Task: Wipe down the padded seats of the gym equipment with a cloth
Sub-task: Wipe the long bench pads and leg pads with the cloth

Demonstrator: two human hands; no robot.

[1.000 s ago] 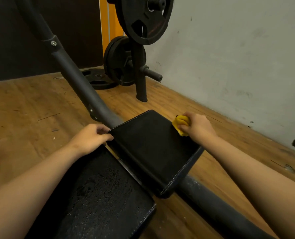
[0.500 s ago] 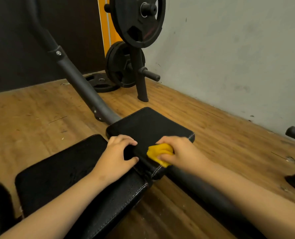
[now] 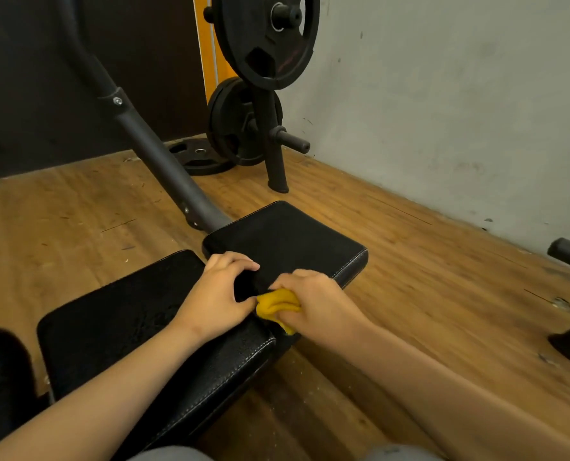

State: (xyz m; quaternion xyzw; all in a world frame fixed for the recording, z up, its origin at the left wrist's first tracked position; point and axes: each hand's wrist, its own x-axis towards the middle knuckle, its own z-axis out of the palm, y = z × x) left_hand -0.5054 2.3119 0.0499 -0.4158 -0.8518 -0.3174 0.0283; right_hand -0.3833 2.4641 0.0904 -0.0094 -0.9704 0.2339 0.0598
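Holding the yellow cloth tight in my right hand, I have my fingers curled all the way round it, so only a bunched bit sticks out on the left side. The cloth sits on the near edge of the small seat pad, right at the gap where it meets the long seat pad. My left hand is just beside the cloth. Its fingers are bent over the top of the small seat pad and the thumb is down by the gap, so I think it is holding the pad steady. The small seat pad goes away from my fingers, forward and a bit to the right. The long seat pad goes the other way, back toward me and to the left, under my left arm. My right hand has the cloth, so it is the one to do the next wipe, and I think the rub can go forward over the small pad or back along the long one. The long pad has little shiny specks on it, maybe wet drops, but I cannot tell for sure. Both pads are black with pale stitches on the edges. A dark bar runs up from the small pad. Black weight plates hang on a stand in the corner. The floor is scratched wood, and the wall is grey with marks.
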